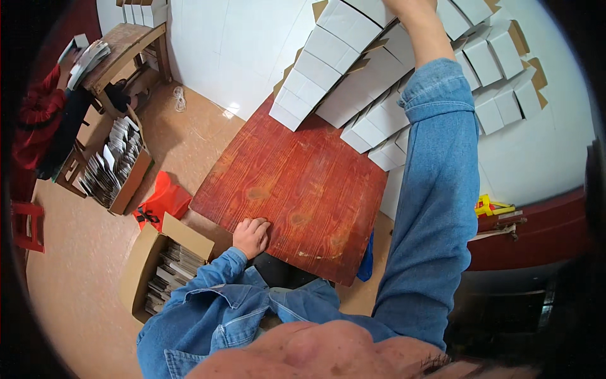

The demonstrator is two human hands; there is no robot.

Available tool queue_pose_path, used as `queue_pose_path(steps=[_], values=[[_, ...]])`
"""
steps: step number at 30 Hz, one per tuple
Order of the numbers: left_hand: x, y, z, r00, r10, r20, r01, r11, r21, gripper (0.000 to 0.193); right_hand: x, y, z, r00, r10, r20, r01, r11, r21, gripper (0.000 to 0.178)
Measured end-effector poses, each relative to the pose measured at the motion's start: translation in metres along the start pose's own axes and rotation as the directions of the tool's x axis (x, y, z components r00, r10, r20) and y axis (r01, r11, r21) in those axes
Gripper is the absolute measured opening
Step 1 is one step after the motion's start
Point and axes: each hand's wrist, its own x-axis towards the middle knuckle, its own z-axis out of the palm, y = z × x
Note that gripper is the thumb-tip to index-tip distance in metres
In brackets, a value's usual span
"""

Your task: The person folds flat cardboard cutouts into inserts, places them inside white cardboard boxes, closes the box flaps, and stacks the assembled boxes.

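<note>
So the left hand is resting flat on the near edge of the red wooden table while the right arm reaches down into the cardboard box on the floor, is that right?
Not quite. The head view shows the right arm in its blue denim sleeve reaching up to the stack of white folded cartons at the table's far end, not into the brown cardboard box on the floor. The left hand does rest on the near edge of the red wooden table.

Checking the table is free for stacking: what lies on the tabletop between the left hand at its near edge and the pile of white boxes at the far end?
In the head view, nothing: bare red wooden tabletop runs from the left hand to the white boxes.
</note>
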Motion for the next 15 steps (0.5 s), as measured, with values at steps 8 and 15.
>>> queue_pose_path(steps=[8,15], values=[[-0.002,-0.001,0.001,1.000,0.014,-0.008,-0.014,1.000,0.006,0.032,0.010,0.014,0.030,0.999,0.033,-0.041,-0.035,0.998,-0.054,0.024],[-0.004,0.001,0.002,1.000,-0.015,-0.024,0.016,1.000,0.022,0.030,0.006,0.001,0.032,0.999,0.037,0.007,-0.036,0.994,-0.102,0.019]])
